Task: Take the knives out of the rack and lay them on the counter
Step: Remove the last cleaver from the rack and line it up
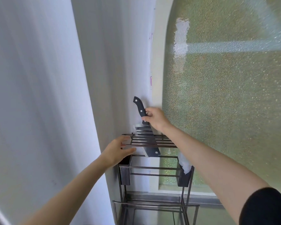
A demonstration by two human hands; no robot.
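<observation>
A dark metal rack (154, 169) stands in the corner between a pale wall and a window. A cleaver with a black riveted handle (139, 108) stands in the rack's top slots, its wide blade (150, 143) passing down through the bars. My right hand (155, 118) is closed around the lower part of that handle. My left hand (118, 151) rests against the left end of the rack's slotted top, fingers spread, holding nothing. No other knife shows in the rack.
A frosted green window (225, 95) fills the right side. A grey utensil cup (125, 173) hangs on the rack's left, a dark holder with white plastic (185, 166) on its right. A lower wire shelf (156, 205) sits beneath.
</observation>
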